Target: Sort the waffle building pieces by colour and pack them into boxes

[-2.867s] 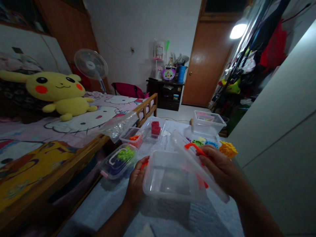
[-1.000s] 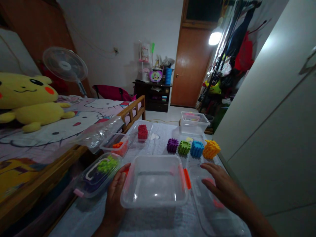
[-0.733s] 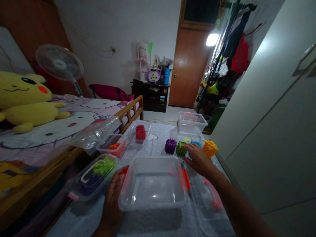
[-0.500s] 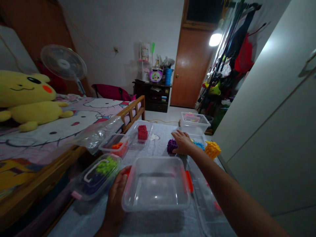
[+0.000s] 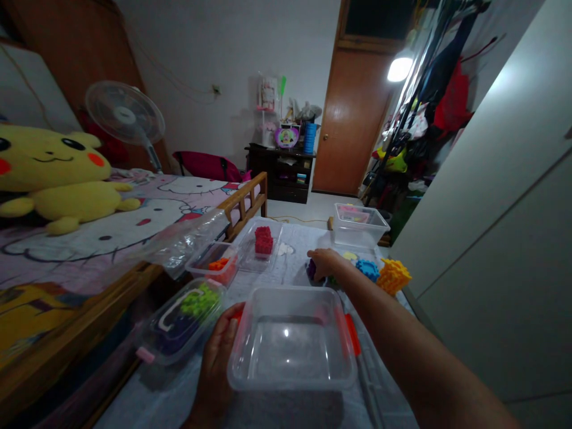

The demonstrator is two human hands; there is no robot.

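A clear plastic box (image 5: 292,336) with orange-red side clips is in front of me, its inside bare. My left hand (image 5: 221,351) grips it by the left side. Farther off, my right hand (image 5: 325,262) has its fingers curled over a purple block bundle (image 5: 311,270), which they mostly cover. Just right of that hand are a blue block bundle (image 5: 367,270) and a yellow block bundle (image 5: 394,276). A bit of dark green shows under the right wrist.
To the left stand a lidded box (image 5: 181,322) with lime-green and dark blue pieces, a box (image 5: 210,262) with orange pieces, and a red block bundle (image 5: 263,240) on a clear lid. A clear bin (image 5: 361,226) stands at the far right. The bed's wooden rail (image 5: 243,202) borders the left.
My right hand has lowered, and its spread fingers have closed over the purple block bundle. The view has shifted slightly left. My left hand keeps its hold on the box.
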